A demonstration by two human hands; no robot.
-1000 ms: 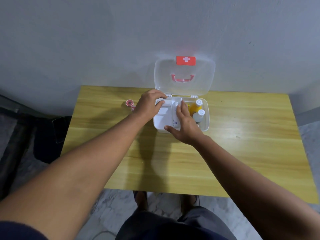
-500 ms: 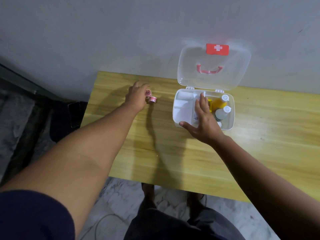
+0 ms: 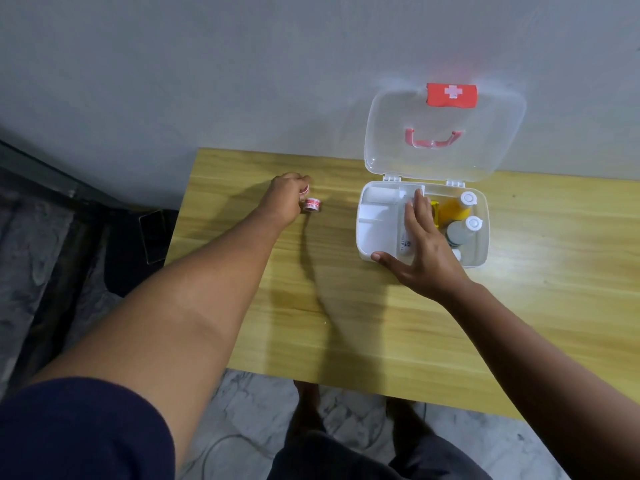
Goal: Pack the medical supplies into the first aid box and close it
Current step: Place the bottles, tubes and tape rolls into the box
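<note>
The left hand [image 3: 285,195] has left the first aid box [image 3: 479,216] and now closes on one small tape roll [image 3: 304,189], a second roll [image 3: 312,205] touching it on the surface [image 3: 346,323]. So packing continues, the lid [image 3: 443,133] still upright. The right hand [image 3: 424,251] lies open and flat across the box, steadying it; the rolls sit near the surface's far-left edge, with bare wood between them and the box.

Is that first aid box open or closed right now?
Open. The first aid box has its clear lid standing up against the wall, bottles visible inside.
</note>
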